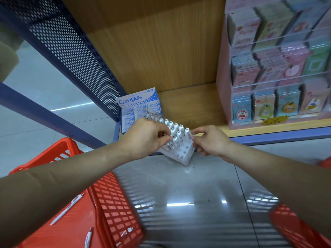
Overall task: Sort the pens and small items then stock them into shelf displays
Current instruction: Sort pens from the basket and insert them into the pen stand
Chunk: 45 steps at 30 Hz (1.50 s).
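Observation:
A white pen display block with rows of holes sits tilted at the front edge of the wooden shelf, overhanging it. Several white pens with silver tips stand in its holes. My left hand pinches one white pen at the block's front left, over a hole. My right hand grips the block's right corner with curled fingers. A few more white pens lie loose in the red basket at the lower left.
A blue and white Campus eraser box stands behind the block on the shelf's left. A pink display of sticker packs fills the right. A blue perforated side panel bounds the shelf's left. Another red basket sits lower right on the grey floor.

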Available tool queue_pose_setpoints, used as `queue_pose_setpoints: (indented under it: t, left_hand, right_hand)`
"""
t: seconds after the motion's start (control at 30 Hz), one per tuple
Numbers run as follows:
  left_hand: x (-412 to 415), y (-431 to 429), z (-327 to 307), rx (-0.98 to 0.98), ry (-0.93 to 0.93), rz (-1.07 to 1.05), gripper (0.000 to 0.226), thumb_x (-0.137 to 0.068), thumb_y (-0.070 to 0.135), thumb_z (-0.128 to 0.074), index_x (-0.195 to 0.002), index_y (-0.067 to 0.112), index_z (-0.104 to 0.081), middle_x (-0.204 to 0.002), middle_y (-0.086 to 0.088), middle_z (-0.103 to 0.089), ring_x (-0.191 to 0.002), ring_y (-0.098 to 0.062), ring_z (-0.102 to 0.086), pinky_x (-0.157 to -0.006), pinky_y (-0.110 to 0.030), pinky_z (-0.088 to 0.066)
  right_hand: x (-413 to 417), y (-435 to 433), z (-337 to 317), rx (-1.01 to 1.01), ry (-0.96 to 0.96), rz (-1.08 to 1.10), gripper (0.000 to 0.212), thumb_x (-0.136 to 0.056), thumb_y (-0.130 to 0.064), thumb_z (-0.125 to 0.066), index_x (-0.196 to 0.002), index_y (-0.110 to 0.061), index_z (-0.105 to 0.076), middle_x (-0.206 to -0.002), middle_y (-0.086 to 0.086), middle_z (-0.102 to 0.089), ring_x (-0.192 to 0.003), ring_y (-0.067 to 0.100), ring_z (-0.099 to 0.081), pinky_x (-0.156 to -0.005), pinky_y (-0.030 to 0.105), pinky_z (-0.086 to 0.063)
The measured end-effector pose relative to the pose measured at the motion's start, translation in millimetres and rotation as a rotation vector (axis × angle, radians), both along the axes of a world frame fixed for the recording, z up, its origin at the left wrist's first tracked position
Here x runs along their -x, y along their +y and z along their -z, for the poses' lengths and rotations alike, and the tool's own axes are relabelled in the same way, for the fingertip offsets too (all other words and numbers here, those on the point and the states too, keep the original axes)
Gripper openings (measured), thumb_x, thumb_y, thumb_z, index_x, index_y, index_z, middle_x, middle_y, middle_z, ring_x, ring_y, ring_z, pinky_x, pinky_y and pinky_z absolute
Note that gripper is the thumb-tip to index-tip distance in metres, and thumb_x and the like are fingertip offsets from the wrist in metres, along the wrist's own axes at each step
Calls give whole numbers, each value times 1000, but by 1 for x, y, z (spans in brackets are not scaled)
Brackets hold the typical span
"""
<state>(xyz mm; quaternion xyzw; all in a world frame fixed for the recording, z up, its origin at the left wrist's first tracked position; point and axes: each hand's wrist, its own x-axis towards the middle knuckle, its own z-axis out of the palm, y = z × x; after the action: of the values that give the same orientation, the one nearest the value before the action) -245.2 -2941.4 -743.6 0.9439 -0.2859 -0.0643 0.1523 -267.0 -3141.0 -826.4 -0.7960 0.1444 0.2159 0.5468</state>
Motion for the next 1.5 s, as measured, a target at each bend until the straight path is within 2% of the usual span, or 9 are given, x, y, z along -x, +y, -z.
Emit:
queue_pose_setpoints:
  t: [0.23,0.47,0.67,0.8,0.97,1.07,1.2,1.3,1.5]
  left_hand:
    - [4,1,12,27,56,25,10,-84,26,-70,-86,18,-76,-72,6,-71,-68,-5,-59,-62,-20,-43]
    - [-3,2,9,-26,142,13,13,-89,25,-65,-97,18,-73,-75,10,-69,-71,-3,-60,-71,-25,-48]
    - [-1,2,14,5,126,-48,12,-82,28,-72,-90,18,-73,-75,8,-68,-70,-5,-60,-68,-24,-47]
    - [0,-1,25,14,47,23,12,-80,26,-74,-89,17,-74,-80,8,-60,-69,-3,-48,-68,-24,-43]
    - [3,-6,31,-33,38,33,16,-82,25,-72,-94,16,-74,-88,5,-58,-85,-12,-56,-77,-30,-46]
    - [2,-5,28,-25,65,-30,19,-79,30,-74,-95,19,-74,-90,4,-58,-80,-9,-55,-77,-32,-47]
    - [7,6,5,31,33,-84,28,-76,35,-76,-100,19,-73,-84,7,-53,-66,-1,-47,-65,-16,-39]
    - [12,27,-33,106,-34,-126,11,-80,24,-75,-89,17,-75,-73,12,-57,-62,5,-50,-63,-10,-38]
    - [36,93,-96,173,-44,-336,11,-87,25,-65,-83,18,-73,-66,9,-67,-65,-5,-60,-60,-16,-45]
  right_hand:
    - [-6,0,8,40,-47,35,9,-91,-23,-65,-94,-21,-73,-74,8,-73,-56,14,-61,-68,36,-58]
    - [-12,-1,7,22,-49,81,15,-92,-16,-63,-83,-12,-75,-69,8,-70,-53,11,-61,-54,23,-52]
    - [-14,-1,7,1,-54,100,23,-92,-14,-64,-70,-17,-71,-66,8,-69,-52,13,-61,-56,26,-54]
    - [-15,-1,7,17,-53,109,18,-92,-13,-63,-79,-10,-74,-66,10,-70,-51,14,-63,-57,27,-55]
    - [-17,-1,6,60,-73,84,17,-92,-15,-62,-81,-10,-75,-70,11,-72,-53,15,-65,-55,25,-55]
    - [-18,-2,5,74,-69,52,17,-91,-17,-63,-80,-11,-75,-70,8,-71,-54,16,-64,-57,27,-55]
    - [-23,-6,-9,224,-115,-46,17,-85,-27,-68,-99,-18,-71,-88,-1,-67,-77,18,-60,-76,30,-51]
    - [-27,-3,-36,311,-226,-53,29,-85,-20,-63,-114,-18,-66,-102,1,-67,-92,19,-61,-82,27,-46]
    - [-30,34,-112,291,-488,-274,24,-86,-11,-60,-104,-22,-69,-86,-6,-64,-85,16,-60,-80,27,-46]
